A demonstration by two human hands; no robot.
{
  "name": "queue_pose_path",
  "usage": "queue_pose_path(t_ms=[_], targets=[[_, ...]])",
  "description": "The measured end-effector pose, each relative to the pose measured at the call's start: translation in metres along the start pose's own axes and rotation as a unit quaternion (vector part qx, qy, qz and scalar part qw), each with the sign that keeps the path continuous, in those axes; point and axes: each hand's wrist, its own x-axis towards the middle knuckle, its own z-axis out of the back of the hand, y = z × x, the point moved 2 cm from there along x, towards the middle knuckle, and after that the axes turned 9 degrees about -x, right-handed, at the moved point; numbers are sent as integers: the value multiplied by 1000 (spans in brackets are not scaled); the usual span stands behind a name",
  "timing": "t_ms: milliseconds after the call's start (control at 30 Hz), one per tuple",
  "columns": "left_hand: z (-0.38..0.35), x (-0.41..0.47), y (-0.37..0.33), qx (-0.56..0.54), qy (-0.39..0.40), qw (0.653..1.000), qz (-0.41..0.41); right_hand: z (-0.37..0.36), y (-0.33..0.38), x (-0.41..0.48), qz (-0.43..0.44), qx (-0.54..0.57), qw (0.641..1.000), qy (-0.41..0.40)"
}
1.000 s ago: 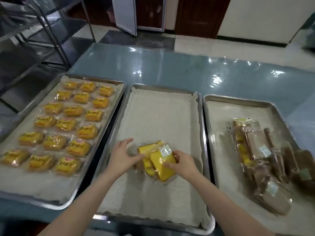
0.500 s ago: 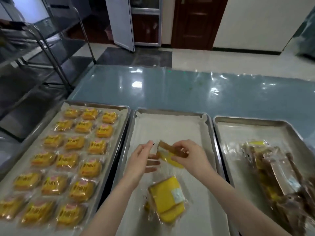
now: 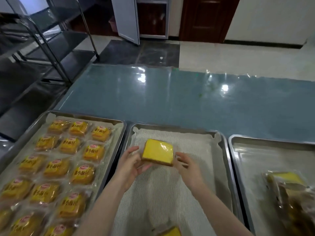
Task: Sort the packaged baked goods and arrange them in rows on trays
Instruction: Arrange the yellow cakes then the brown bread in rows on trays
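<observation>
A square yellow cake slice in clear wrap point(image 3: 158, 152) lies flat near the far left of the cloth-lined middle tray point(image 3: 177, 127). My left hand point(image 3: 131, 165) holds its left edge and near corner, fingers curled under it. My right hand point(image 3: 185, 165) pinches the wrapper at its right edge. Another wrapped yellow slice point(image 3: 170, 232) lies at the tray's near end, partly cut off by the frame. The left tray point(image 3: 88, 116) holds several yellow printed bread packets point(image 3: 69, 166) in three columns. The right tray point(image 3: 271, 139) carries a heap of wrapped brown and yellow goods point(image 3: 289, 193).
The trays sit side by side on a glossy blue table point(image 3: 170, 96). A steel rack point(image 3: 44, 41) stands at the far left on the tiled floor. An open white door point(image 3: 126, 19) and a dark wooden door point(image 3: 208, 17) are in the background.
Both hands carried one yellow slice from mid-tray toward the far left and turned it flat. The other slice stayed behind at the near end. My head tilted up.
</observation>
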Motion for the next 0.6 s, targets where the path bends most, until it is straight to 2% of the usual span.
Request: queue_pose_path(t_ms=[100,200,233,300,367,433,600], targets=[[-2,22,1,68,-11,997,-23,-17,-1,21,-15,34,999,-18],[0,40,0,220,-42,968,-113,-33,0,38,-15,31,998,-60],[2,43,-2,288,-51,944,-150,-38,1,42,-14,31,997,-69],[6,45,-1,429,-59,876,-213,-44,6,46,-8,27,996,-89],[7,45,5,519,-62,813,-255,-48,10,48,5,31,995,-95],[9,47,11,549,-64,787,-274,-51,11,48,19,25,995,-90],[16,50,20,586,-15,763,-274,-54,10,47,57,-44,996,-55]])
